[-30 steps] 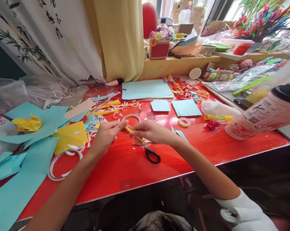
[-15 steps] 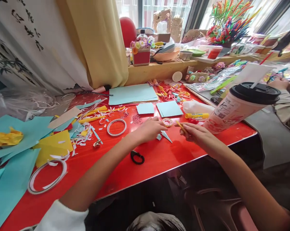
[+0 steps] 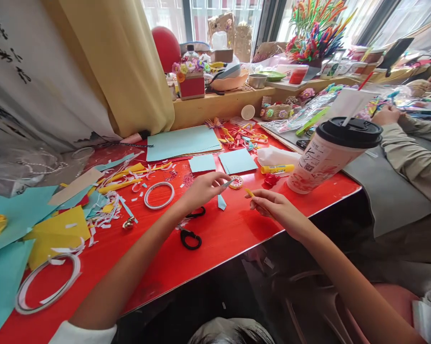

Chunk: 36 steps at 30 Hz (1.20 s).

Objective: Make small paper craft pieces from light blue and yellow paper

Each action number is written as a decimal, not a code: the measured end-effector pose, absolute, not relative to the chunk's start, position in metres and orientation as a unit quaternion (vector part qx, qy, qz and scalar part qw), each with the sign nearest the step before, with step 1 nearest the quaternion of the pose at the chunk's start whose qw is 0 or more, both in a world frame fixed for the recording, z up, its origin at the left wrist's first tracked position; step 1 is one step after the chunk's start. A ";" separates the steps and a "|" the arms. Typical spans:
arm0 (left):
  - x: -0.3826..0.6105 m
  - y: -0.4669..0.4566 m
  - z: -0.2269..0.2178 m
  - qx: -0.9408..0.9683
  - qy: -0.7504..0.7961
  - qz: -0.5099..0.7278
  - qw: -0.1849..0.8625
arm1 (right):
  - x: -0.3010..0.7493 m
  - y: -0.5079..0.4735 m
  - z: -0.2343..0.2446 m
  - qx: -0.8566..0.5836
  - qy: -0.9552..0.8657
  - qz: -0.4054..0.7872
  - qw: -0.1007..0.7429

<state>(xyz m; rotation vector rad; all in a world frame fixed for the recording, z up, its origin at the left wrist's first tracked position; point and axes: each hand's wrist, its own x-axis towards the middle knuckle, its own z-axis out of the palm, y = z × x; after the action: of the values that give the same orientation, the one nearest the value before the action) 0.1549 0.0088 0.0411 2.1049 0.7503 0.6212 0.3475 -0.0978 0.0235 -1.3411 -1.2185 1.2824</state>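
My left hand (image 3: pixel 208 186) is raised just above the table, its thumb and fingers pinching a small pointed piece of light blue paper (image 3: pixel 228 182). Close by lies a small round decorated disc (image 3: pixel 236 181). Another blue paper piece (image 3: pixel 221 202) rests on the table between my hands. In my right hand (image 3: pixel 274 208), a small yellow paper strip (image 3: pixel 249 192) sticks out from the closed fingertips. Black-handled scissors (image 3: pixel 191 240) lie below my left wrist, their blades partly hidden by the arm.
A tall cup (image 3: pixel 310 165) with a black lid stands right of a yellow glue tube (image 3: pixel 277 169) and red crumpled piece (image 3: pixel 270 180). Blue square sheets (image 3: pixel 237 161), a tape roll (image 3: pixel 159 195) and paper scraps (image 3: pixel 113 205) cover the table. Another person's hands (image 3: pixel 387 116) work far right.
My left hand has lifted a pointed blue paper piece off the table. My right hand still holds the yellow strip. The view has shifted, uncovering more of the scissors and a red crumpled piece.
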 end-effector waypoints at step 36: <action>0.106 -0.015 0.035 0.584 0.331 0.524 0.524 | 0.250 -0.083 0.008 -0.444 -0.462 0.545 0.541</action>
<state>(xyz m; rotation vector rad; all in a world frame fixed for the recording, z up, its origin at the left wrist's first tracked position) 0.1058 -0.0151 0.0349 1.3980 0.7928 1.2535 0.2502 -0.0834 0.0077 -1.0544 -1.0970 1.2953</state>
